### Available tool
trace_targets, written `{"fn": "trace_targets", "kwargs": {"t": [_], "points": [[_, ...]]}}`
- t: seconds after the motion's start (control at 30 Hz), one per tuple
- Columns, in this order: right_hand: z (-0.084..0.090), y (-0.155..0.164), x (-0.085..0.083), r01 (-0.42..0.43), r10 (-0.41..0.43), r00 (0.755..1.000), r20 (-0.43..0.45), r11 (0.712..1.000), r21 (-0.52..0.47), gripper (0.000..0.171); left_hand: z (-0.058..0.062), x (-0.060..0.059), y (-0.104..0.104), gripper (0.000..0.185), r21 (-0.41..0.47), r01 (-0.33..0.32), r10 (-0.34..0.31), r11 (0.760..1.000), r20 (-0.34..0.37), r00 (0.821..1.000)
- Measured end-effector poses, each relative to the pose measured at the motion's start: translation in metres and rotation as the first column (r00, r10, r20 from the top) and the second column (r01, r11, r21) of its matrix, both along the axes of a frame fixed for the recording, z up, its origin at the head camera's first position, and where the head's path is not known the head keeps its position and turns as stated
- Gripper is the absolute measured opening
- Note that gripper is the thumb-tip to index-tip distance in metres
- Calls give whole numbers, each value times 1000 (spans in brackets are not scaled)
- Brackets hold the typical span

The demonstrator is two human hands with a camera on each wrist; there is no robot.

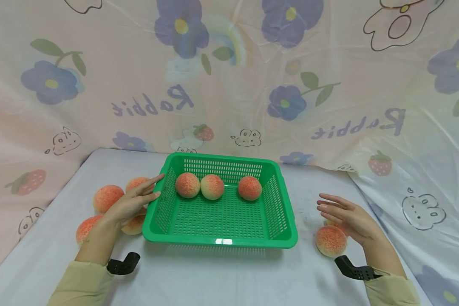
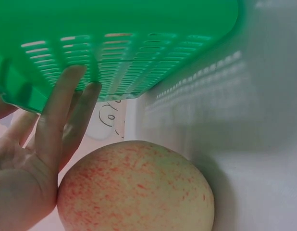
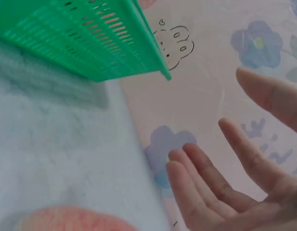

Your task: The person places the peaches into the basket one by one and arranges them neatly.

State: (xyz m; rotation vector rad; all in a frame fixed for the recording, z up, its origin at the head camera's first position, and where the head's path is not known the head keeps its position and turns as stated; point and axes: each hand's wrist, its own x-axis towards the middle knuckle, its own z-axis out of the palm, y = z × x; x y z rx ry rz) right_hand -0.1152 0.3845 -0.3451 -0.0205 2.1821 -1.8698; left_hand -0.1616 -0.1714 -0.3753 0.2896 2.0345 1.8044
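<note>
The left hand (image 1: pixel 131 203) has straight, relaxed fingers (image 2: pixel 57 120) touching the outer left wall of the green basket (image 1: pixel 219 241) and holding nothing; they partly hide a peach (image 1: pixel 134 224) beneath the palm. The right hand (image 1: pixel 348 219), open too, hovers apart from the basket and covers part of a peach (image 1: pixel 330 241) on the white worktop (image 1: pixel 229 276). A flowered plastic sheet (image 1: pixel 229 76) hangs behind. Three peaches (image 1: pixel 212 187) lie in the basket.
</note>
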Motion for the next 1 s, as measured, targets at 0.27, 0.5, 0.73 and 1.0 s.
{"fn": "trace_targets", "kwargs": {"t": [0.27,0.5,0.73,1.0], "points": [[-12,2,18,237,-237,972,-6,970,52,20,-2,1,-1,67,-4,-2,1,1000,-2,1000],[-22,1,29,416,-419,907,36,906,80,17,-2,1,-4,66,-19,-6,6,1000,-10,1000],[-33,5,35,485,-485,870,91,874,27,18,-2,0,-4,66,-23,-20,20,1000,0,1000],[-45,9,46,473,-479,868,131,878,75,20,-1,0,-1,67,-18,-5,5,1000,-15,1000]]}}
